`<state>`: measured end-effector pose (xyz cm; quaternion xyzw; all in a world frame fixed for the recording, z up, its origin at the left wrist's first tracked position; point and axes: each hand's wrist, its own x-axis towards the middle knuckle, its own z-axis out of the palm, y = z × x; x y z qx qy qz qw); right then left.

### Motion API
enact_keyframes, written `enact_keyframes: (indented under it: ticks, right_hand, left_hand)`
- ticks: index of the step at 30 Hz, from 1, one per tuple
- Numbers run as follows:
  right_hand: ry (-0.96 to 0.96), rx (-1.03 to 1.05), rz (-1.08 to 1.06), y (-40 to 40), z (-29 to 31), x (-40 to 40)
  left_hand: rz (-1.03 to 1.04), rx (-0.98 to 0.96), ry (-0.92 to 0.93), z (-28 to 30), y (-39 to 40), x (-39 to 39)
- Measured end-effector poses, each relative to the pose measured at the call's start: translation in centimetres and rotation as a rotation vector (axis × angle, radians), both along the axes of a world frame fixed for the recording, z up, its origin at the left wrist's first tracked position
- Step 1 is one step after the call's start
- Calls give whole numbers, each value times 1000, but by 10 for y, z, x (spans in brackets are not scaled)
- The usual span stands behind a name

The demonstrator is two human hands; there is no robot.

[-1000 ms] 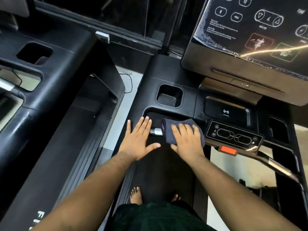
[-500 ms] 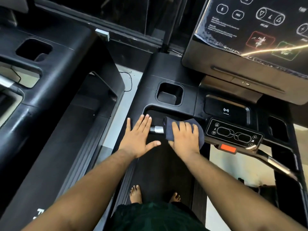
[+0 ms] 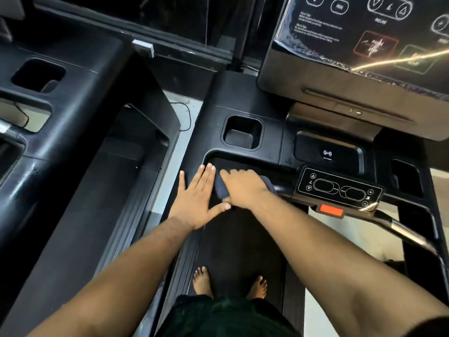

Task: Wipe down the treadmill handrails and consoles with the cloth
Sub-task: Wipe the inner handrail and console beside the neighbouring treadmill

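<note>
I stand on a black treadmill. My right hand (image 3: 243, 188) lies over a dark blue cloth (image 3: 220, 189) on the front crossbar, fingers pointing left and the thumb tucked under the cloth. My left hand (image 3: 196, 198) rests flat with straight fingers on the black left side rail, its fingertips touching the cloth. The small handrail control pad (image 3: 340, 188) sits just right of my right hand, and the chrome handrail (image 3: 408, 233) runs on beyond it. The big console screen (image 3: 364, 32) is above at the upper right. The bar under the cloth is hidden.
A square cup holder (image 3: 243, 132) and a wireless charging pad (image 3: 328, 152) lie behind the bar. A red stop tab (image 3: 331, 211) hangs under the control pad. A second black treadmill (image 3: 60, 117) stands close on the left. My bare feet are on the belt (image 3: 238, 239).
My right hand has slid the cloth left along the crossbar, covering the chrome end that showed before, and now meets my left fingers. My left hand has stayed put.
</note>
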<state>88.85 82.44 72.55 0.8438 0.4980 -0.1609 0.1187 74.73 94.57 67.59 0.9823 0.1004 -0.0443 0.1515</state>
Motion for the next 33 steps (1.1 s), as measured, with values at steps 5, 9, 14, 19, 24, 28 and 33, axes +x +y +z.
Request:
enact_keyframes:
  ticks: [5,9,14,19,24,28,33]
  right_hand:
    - [-180,123,2,-21,-15,-23]
    - [-278,67,48,-36,-17,-18]
    - [242,-138,-119,15,12,21]
    - [-269,54,-41,-45,-21,-27]
    - [-181,31,-50,-29,-6,-9]
    - [90,-19,-114,-5,15,13]
    - [-356,72,-50,-66,-20,-19]
  left_hand:
    - [-2,-29,-50,-2,1,-1]
    - [-8,-15,-28,-3,2,-1]
    - [-16,11,28,1,2,-1]
    - [-5,-16,11,1,2,-1]
    - [-1,8,44,1,2,0]
    - [-3,8,55,2,1,1]
    - [-4,16,40,1,1,0]
